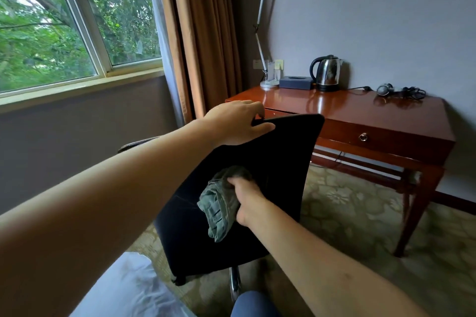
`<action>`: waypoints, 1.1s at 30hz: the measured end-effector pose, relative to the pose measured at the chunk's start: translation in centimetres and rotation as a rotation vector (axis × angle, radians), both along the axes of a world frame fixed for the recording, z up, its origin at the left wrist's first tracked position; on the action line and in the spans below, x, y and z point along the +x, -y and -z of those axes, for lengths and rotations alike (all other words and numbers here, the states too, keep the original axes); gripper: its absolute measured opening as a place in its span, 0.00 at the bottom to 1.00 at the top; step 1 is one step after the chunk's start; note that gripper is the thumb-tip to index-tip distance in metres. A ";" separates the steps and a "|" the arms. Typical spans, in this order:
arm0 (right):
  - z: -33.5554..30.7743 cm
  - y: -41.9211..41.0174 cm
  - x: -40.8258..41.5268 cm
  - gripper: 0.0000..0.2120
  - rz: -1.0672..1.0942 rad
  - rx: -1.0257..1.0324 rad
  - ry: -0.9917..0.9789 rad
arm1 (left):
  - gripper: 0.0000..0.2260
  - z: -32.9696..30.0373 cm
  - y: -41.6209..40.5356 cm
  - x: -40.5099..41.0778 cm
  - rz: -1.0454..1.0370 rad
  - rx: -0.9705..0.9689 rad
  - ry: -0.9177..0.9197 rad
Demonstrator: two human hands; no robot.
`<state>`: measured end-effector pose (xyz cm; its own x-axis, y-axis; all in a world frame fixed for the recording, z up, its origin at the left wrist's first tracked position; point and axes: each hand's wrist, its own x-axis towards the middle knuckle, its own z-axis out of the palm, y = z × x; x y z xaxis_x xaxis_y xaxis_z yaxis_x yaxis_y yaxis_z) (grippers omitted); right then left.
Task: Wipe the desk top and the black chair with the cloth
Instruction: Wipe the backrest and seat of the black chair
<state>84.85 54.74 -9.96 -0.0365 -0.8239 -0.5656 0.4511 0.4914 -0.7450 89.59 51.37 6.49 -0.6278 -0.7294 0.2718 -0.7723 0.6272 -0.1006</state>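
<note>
Black chair stands in the middle, its top edge gripped at 12 o'clock by the left hand to steady it while the right hand clutches the bunched green cloth against its back, the worktop waiting at 2 o'clock.

1. The chair shows only its back; the seat is hidden behind it, and its base is mostly covered.
2. The left hand has its fingertips out of sight over the chair's top edge.
3. The right hand covers part of the cloth.
4. The lamp head is cut off by the top edge.
5. The items by the lamp's foot are too small to identify.
</note>
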 end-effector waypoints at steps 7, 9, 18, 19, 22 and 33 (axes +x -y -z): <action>-5.1 4.1 -15.3 0.26 0.591 -0.266 0.016 | 0.24 1.6 2.1 0.8 -0.076 0.049 -0.027; -6.2 3.6 -16.4 0.23 0.743 -0.309 -0.026 | 0.23 1.7 2.0 0.3 -0.054 0.023 -0.022; 0.6 1.6 -0.3 0.15 0.325 -0.030 0.097 | 0.22 1.7 2.0 0.4 -0.066 0.038 -0.032; 1.2 1.9 -0.6 0.16 0.268 -0.037 0.085 | 0.23 1.7 2.0 0.4 -0.063 0.038 -0.027; 1.5 3.9 -6.1 0.24 0.264 -0.163 -0.012 | 0.24 2.0 2.0 0.8 -0.073 0.003 -0.016; -1.8 1.9 -5.0 0.23 0.652 -0.294 0.083 | 0.25 2.2 1.9 0.6 -0.074 -0.048 -0.033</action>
